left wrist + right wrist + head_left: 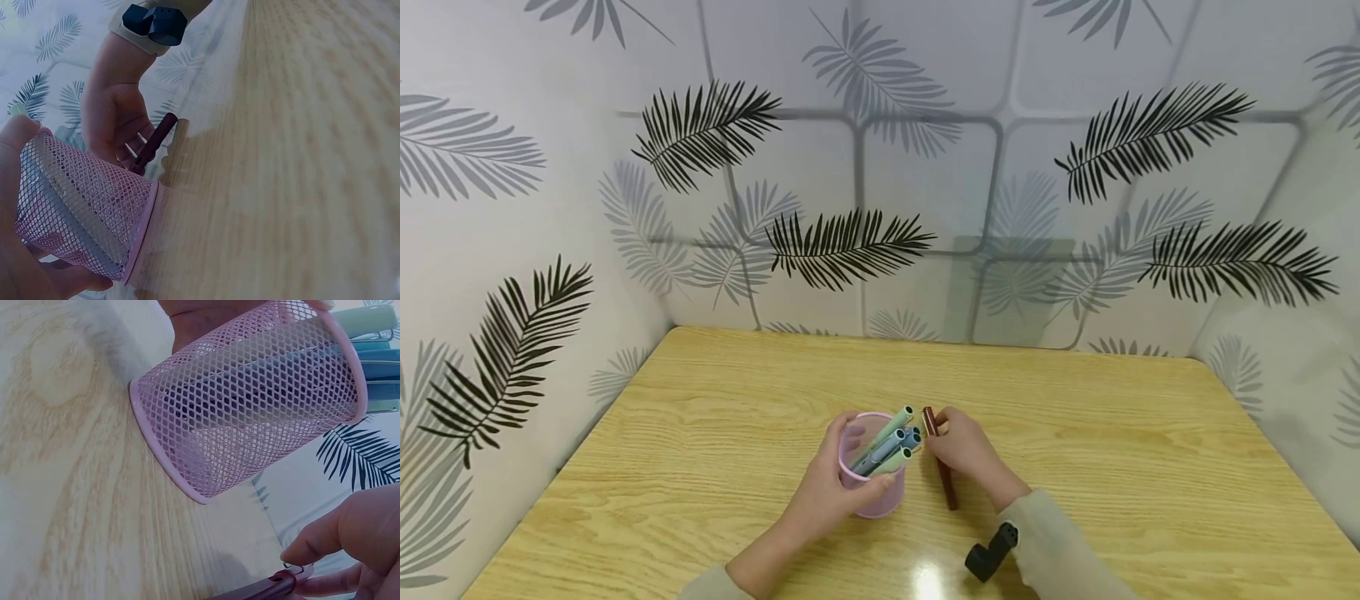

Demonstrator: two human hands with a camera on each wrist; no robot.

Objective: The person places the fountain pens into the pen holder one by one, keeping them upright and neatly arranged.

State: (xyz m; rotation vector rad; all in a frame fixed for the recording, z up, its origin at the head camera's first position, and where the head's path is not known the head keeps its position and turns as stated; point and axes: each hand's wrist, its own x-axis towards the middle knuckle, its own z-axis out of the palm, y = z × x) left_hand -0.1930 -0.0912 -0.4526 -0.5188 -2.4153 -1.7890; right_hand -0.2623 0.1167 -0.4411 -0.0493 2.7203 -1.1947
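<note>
Mesh pink cup (pixel 874 492) wrapped by left hand (pixel 827 492); right hand (pixel 966 450) pinches slim maroon pen (pixel 942 462).

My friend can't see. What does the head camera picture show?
Two hands work at a wooden table: the left hand holds a pink mesh cup of pens, and the right hand holds a dark red pen beside it. Leaf-patterned walls stand around.

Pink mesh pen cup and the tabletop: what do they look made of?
Pink mesh pen cup: likely painted metal wire mesh, matte, with diamond openings and a solid rim. Light wooden tabletop: wood or wood-look laminate, glossy; grain lines and a light glare show.
</note>
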